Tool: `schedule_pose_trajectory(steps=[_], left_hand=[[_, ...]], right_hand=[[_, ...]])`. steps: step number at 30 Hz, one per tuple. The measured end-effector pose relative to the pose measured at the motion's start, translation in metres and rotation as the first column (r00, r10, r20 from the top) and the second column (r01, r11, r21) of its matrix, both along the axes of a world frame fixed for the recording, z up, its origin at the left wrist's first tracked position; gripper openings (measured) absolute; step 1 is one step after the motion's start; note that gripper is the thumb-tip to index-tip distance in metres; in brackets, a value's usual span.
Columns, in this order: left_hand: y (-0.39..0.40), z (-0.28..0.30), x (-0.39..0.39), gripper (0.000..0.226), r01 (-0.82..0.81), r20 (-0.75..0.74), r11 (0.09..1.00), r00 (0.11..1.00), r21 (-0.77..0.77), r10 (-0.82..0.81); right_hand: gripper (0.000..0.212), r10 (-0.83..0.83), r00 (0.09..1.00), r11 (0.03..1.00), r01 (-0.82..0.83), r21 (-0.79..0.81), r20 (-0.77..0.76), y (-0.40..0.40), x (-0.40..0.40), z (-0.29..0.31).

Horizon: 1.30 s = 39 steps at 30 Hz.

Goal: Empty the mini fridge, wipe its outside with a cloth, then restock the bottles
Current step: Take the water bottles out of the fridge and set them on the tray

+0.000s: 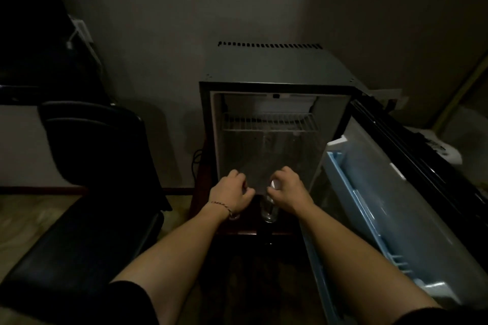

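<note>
From the head view, the mini fridge (pixel 274 113) stands with its door (pixel 390 208) swung wide and its wire shelf bare, though faint bottle shapes may stand at the back (too dim to say). Whether this is emptying or restocking, I can't tell. Both arms reach forward at the fridge's mouth: the right hand (pixel 286 188) curls around a clear bottle (pixel 270 208) by its neck, while the left hand (pixel 232 192) is curled too, its contents hidden.

The mini fridge (pixel 274 68) stands against the wall with its door (pixel 390 192) swung wide to the right, a wire shelf (pixel 269 121) high in the cavity and two clear bottles (pixel 266 140) faintly visible at the back beneath it. Both hands reach to the fridge's lower front edge: the right hand (pixel 289 190) grips a clear bottle (pixel 270 210) by its white-capped neck, while the left hand (pixel 232 192) (a thin bracelet on its wrist) is curled round something mostly hidden. A dark chair (pixel 87 161) sits just left of the fridge.
</note>
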<state>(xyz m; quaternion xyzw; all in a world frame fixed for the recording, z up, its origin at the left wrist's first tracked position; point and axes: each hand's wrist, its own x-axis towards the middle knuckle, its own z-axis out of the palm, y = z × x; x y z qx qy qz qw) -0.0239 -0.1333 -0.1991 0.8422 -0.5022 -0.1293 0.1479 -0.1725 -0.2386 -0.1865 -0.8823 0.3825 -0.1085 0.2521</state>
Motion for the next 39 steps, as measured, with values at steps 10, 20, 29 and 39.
schedule_pose_trajectory(steps=[10, 20, 29, 39], left_hand=[[0.109, 0.003, -0.108, 0.019, -0.135, 0.032, 0.990, 0.991, 0.043, 0.133], [0.180, 0.005, -0.164, 0.017, -0.059, 0.045, 0.998, 0.997, 0.021, 0.058], [0.198, 0.019, -0.226, 0.014, 0.110, 0.019, 0.993, 0.994, -0.039, -0.110], [0.168, 0.011, -0.324, 0.020, 0.273, -0.061, 0.959, 0.959, -0.077, -0.278]], right_hand=[[0.022, 0.085, 0.995, 0.991, -0.090, 0.095, 0.059, 0.096, -0.086, 0.003], [0.027, 0.091, 0.995, 0.989, -0.094, 0.112, 0.034, 0.186, -0.151, -0.005], [0.024, 0.008, 1.000, 0.997, -0.007, 0.072, -0.016, 0.234, -0.227, 0.005], [0.030, -0.121, 0.987, 0.974, 0.138, 0.179, -0.102, 0.208, -0.333, 0.003]])
